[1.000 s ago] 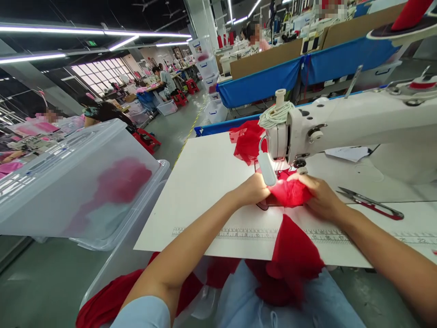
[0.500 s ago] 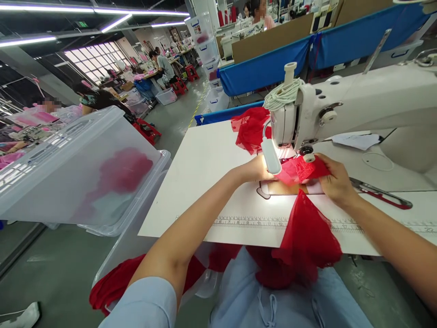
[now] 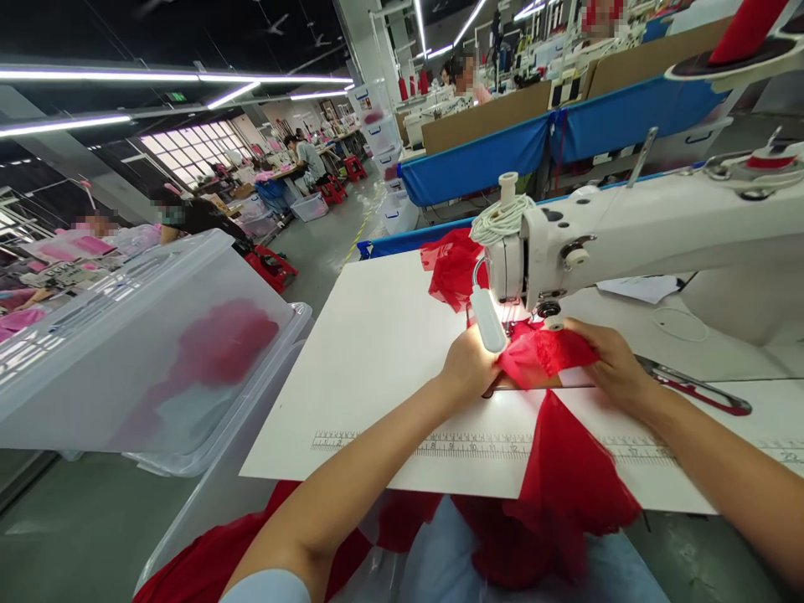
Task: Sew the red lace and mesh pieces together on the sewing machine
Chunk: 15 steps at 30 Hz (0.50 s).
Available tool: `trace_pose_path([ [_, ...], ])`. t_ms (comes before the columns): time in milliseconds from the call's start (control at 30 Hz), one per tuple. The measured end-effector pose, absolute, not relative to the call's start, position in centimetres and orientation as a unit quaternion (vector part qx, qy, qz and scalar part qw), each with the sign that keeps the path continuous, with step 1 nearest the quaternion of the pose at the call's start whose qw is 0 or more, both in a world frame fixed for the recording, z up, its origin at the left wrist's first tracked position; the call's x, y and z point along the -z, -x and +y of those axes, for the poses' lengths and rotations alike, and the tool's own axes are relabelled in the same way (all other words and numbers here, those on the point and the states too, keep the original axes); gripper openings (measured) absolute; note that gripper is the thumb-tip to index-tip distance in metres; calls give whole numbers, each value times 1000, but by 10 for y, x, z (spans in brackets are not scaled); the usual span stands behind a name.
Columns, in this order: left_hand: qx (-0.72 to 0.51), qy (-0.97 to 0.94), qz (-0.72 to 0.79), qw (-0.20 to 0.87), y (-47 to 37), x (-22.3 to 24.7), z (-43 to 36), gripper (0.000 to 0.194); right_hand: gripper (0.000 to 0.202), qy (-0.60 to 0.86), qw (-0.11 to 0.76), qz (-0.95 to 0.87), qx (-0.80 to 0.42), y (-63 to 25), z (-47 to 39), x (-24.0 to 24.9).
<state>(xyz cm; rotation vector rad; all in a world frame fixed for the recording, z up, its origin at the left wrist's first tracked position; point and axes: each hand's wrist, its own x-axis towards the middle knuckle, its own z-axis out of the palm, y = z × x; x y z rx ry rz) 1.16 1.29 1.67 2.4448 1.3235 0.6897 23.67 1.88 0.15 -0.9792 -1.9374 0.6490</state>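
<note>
A piece of sheer red lace fabric (image 3: pixel 548 350) lies stretched under the needle area of a white sewing machine (image 3: pixel 512 260). My left hand (image 3: pixel 468 366) closes on its left edge, beside the small lit lamp (image 3: pixel 488 321) that covers part of the fingers. At the right edge, my right hand (image 3: pixel 614 362) pinches the fabric between thumb and fingers. More red mesh (image 3: pixel 569 469) hangs over the table's front edge toward my lap. Another red bunch (image 3: pixel 453 266) lies behind the machine head. Thread snips (image 3: pixel 697 385) rest to the right of my right hand.
The white table (image 3: pixel 358 352) has a printed ruler along its front. At left stands a translucent plastic bin (image 3: pixel 144 360) with red material inside. Blue cloth (image 3: pixel 474 167) hangs behind the machine. A red thread cone (image 3: pixel 747 33) sits upper right. People work at the far left.
My view has tilted up, so the table appears lower. My left hand has shifted slightly toward me beside the lamp. Both hands still hold the red fabric.
</note>
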Motion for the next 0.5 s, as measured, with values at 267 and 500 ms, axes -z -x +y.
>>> trace_pose_path([
  [267,-216,-912,340,-79,-7,-5,13,33,25,282,312,-889,-181,-240,14,4],
  [500,-214,-914,298,-174,-8,1,12,34,23,319,275,-906,-34,-235,7,13],
])
